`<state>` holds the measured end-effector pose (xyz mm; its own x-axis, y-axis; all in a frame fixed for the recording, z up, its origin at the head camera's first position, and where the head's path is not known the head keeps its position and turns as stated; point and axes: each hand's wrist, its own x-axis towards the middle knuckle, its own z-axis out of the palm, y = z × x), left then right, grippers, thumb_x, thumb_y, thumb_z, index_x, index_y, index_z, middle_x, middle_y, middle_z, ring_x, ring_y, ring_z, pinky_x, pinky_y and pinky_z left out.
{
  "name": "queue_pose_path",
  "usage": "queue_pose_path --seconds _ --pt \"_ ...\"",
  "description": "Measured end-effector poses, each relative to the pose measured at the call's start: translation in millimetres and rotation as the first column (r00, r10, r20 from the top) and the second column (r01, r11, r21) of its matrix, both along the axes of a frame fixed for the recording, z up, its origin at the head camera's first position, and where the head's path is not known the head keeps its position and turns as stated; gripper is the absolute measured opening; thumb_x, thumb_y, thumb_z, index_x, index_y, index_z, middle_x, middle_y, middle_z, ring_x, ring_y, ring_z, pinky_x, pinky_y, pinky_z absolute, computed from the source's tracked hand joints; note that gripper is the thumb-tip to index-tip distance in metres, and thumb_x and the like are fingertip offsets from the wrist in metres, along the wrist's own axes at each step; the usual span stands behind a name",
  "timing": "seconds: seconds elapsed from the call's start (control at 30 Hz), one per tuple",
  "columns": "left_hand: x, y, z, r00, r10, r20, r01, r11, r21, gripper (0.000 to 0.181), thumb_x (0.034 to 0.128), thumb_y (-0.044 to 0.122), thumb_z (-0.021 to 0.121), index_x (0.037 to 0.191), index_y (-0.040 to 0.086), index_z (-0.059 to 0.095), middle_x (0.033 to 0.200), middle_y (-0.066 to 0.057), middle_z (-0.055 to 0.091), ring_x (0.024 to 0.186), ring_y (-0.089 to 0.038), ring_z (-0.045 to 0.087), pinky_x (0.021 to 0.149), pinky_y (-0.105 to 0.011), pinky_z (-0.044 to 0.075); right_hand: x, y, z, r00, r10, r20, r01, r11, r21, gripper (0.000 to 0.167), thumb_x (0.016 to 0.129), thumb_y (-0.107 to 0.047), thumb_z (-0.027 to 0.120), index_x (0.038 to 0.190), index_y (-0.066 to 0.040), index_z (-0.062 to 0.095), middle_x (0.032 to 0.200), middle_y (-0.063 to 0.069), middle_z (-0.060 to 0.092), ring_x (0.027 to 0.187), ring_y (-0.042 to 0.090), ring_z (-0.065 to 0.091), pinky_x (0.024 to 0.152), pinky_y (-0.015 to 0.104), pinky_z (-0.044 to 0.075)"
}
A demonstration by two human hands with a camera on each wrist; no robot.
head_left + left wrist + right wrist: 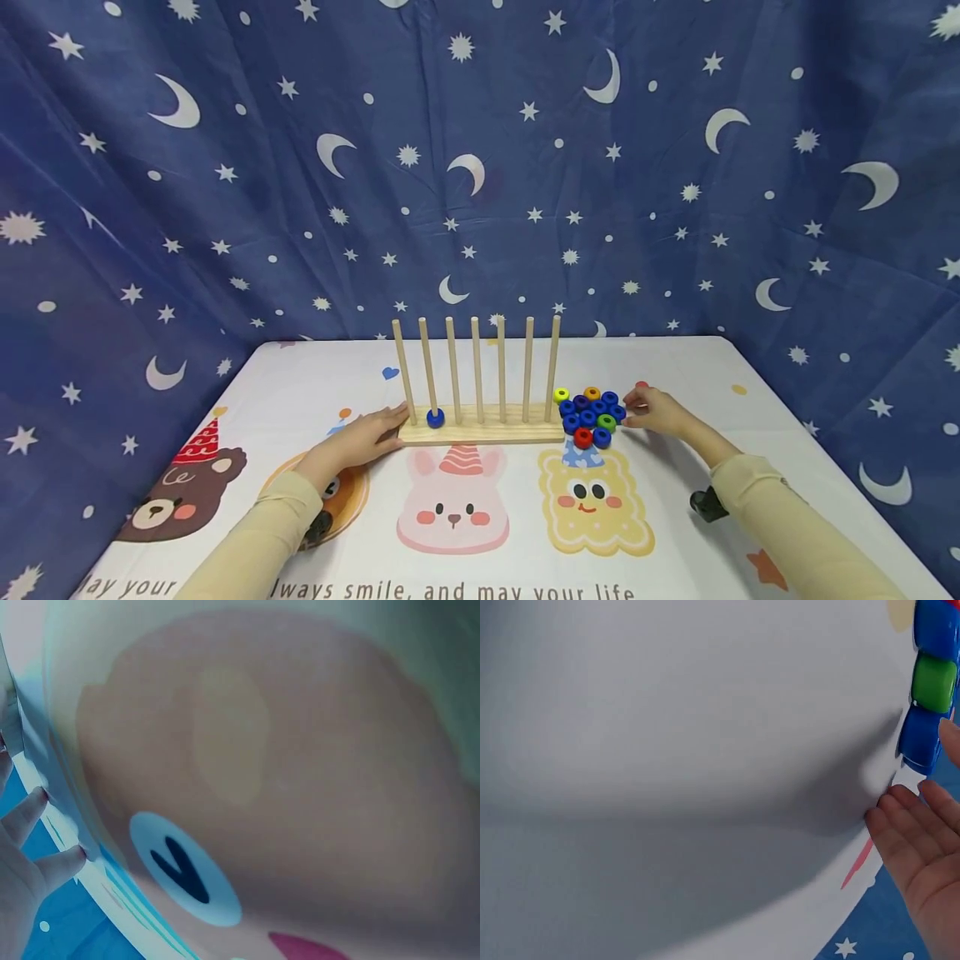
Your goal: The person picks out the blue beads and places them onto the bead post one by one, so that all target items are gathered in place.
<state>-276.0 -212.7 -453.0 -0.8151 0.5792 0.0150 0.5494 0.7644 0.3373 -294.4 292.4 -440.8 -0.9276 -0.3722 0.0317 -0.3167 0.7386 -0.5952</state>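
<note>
A wooden peg stand [480,433] with several upright pegs sits mid-table in the head view. One blue bead [436,418] is at the bottom of its second peg from the left. At the stand's left end rests my left hand [367,435], its fingers spread in the left wrist view. Beside the stand's right end lies a cluster of beads, mostly blue ones [588,417], with a red bead [582,438], a green bead [606,423], a yellow one and an orange one. My right hand [660,412] is at the cluster's right edge, thumb and fingers apart, near a blue bead [922,739].
A white tablecloth [517,500] printed with cartoon figures and lettering covers the table. Behind and at the sides hangs a dark blue curtain [510,208] with moons and stars. Dark devices sit at both wrists, one of them a wrist camera [707,505].
</note>
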Motion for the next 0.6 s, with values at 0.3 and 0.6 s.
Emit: queue_pose_path --seconds 0.3,0.6 --pt "-0.6 2.2 -3.6 1.000 0.006 -0.006 -0.007 0.999 -0.031 0.058 0.0940 0.029 0.056 0.140 -0.002 0.040 0.146 -0.022 0.039 0.130 -0.047 0.040 0.096 -0.071 0.032 1.6 1.6 -9.6 0.999 -0.001 -0.048 0.001 1.000 0.001 0.033 0.075 -0.002 0.074 0.099 0.015 0.058 0.093 0.025 0.064 0.091 0.038 0.063 0.081 0.044 0.055" --pt "0.5 1.6 0.7 1.000 0.013 0.001 -0.013 1.000 -0.022 0.058 0.0940 0.028 0.056 0.141 -0.003 0.039 0.147 -0.023 0.037 0.130 -0.049 0.039 0.096 -0.072 0.031 0.9 -4.6 -8.9 0.996 0.014 -0.088 -0.011 0.999 0.038 0.026 0.075 -0.001 0.072 0.096 0.008 0.060 0.092 0.020 0.064 0.088 0.034 0.062 0.080 0.045 0.055"
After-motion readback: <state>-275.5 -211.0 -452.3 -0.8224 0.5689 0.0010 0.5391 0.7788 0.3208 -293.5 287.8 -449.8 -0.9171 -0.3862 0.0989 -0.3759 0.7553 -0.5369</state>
